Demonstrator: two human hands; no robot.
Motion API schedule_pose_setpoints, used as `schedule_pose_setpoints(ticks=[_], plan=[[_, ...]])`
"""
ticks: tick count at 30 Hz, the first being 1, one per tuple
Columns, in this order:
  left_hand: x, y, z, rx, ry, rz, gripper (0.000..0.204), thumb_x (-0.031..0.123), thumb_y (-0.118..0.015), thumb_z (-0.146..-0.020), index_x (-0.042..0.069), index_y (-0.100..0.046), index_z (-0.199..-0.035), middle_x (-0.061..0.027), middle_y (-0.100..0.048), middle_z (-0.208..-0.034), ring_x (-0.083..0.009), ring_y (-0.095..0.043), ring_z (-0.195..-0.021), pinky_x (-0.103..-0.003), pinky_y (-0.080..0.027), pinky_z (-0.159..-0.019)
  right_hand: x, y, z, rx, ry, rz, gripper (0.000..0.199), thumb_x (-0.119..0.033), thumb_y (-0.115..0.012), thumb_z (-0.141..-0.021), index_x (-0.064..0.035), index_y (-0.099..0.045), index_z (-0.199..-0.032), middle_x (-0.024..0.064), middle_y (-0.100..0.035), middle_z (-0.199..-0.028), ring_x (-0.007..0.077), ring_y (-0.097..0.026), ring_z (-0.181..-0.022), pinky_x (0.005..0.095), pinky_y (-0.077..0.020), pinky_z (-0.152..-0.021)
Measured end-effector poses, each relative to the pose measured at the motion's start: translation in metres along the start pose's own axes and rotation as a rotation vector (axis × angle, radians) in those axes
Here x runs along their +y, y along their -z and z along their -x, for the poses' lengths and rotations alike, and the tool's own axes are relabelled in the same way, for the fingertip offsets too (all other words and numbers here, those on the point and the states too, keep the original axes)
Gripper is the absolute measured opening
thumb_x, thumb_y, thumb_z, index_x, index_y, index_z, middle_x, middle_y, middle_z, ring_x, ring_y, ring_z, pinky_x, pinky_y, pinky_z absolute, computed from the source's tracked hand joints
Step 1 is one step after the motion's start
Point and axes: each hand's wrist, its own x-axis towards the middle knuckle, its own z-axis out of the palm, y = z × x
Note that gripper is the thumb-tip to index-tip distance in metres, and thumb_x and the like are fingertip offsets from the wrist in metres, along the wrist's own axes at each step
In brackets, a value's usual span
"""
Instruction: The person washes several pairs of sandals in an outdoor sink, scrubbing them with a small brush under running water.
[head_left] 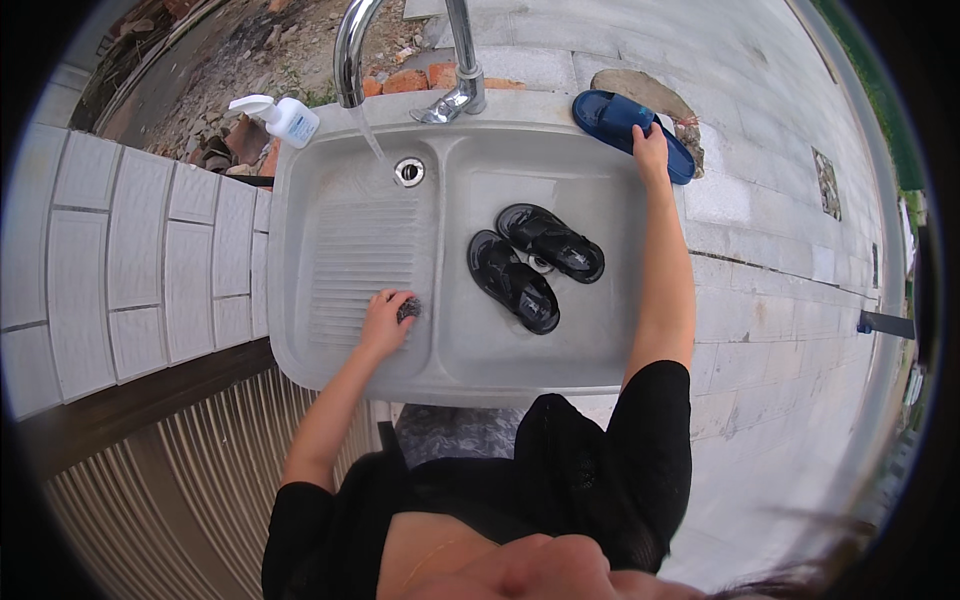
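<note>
My left hand [381, 324] is over the ribbed washboard part of the sink's left side, its fingers closed round a dark steel-wool scrubber [408, 309]. At the sink's far right corner, my right hand [651, 152] grips a dark blue slipper [606, 115] by its strap. The slipper lies across the rim there; a second blue slipper, if any, cannot be made out. Two wet black sandals [512, 285] rest side by side in the right basin, over its drain.
A thin stream of water falls from the chrome faucet [468, 88] near the left drain [409, 172]. On the far left rim of the grey sink [440, 372] stands a white pump bottle [290, 122]. A tiled wall [135, 250] borders the left, and a rock [640, 85] sits behind the slipper.
</note>
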Motion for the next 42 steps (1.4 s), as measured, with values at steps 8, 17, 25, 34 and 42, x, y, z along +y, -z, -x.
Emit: schedule_pose_setpoints(ticks=[8, 17, 25, 34, 42], plan=[[-0.038, 0.035, 0.031, 0.028, 0.090, -0.034, 0.048, 0.018, -0.075, -0.066, 0.013, -0.057, -0.111, -0.0098, -0.053, -0.108, -0.0323, -0.047, -0.103, -0.040, -0.039, -0.091, 0.031, -0.057, 0.213, -0.702, -0.434, -0.030, 0.050, -0.037, -0.069, -0.077, 0.0057, -0.054, -0.099, 0.0130, -0.059, -0.095, 0.0183, -0.053, -0.088, 0.0314, -0.0428, -0.079], [-0.032, 0.045, 0.014, 0.177, 0.119, 0.109, 0.057, 0.030, -0.074, -0.070, 0.010, -0.052, -0.118, -0.0132, -0.049, -0.118, -0.0331, -0.043, -0.112, -0.039, -0.035, -0.097, 0.000, -0.080, 0.238, -0.639, -0.532, -0.891, 0.016, -0.009, -0.050, -0.090, 0.0002, -0.058, -0.100, 0.0093, -0.063, -0.087, 0.0188, -0.061, -0.078, 0.0320, -0.0510, -0.070], [-0.018, 0.053, -0.027, 0.121, 0.151, 0.752, 0.057, 0.025, -0.067, -0.081, 0.009, -0.040, -0.128, -0.0143, -0.049, -0.118, -0.0203, -0.052, -0.102, -0.033, -0.045, -0.083, -0.202, -0.096, 0.273, -1.028, -0.730, -1.447, 0.029, -0.006, -0.034, -0.094, 0.0131, -0.043, -0.113, 0.0227, -0.054, -0.110, 0.0309, -0.057, -0.098, 0.0403, -0.0467, -0.090], [-0.054, 0.078, -0.047, 0.098, 0.223, 0.697, 0.068, 0.020, -0.068, -0.079, 0.007, -0.032, -0.135, -0.0164, -0.049, -0.119, -0.0218, -0.055, -0.101, -0.033, -0.047, -0.082, -0.229, -0.230, 0.307, -0.799, -0.950, -1.297, 0.031, -0.012, -0.036, -0.092, 0.0011, -0.046, -0.118, 0.0126, -0.053, -0.120, 0.0263, -0.051, -0.109, 0.0348, -0.0402, -0.093], [-0.097, 0.053, -0.051, 0.040, 0.234, 0.629, 0.062, 0.006, -0.063, -0.076, 0.010, -0.037, -0.133, -0.0161, -0.052, -0.118, -0.0219, -0.058, -0.093, -0.033, -0.048, -0.080, -0.184, -0.139, 0.430, -0.807, 0.484, -0.029, 0.035, -0.017, -0.067, -0.077, -0.0057, -0.050, -0.106, 0.0123, -0.055, -0.100, 0.0255, -0.052, -0.094, 0.0376, -0.0420, -0.084]])
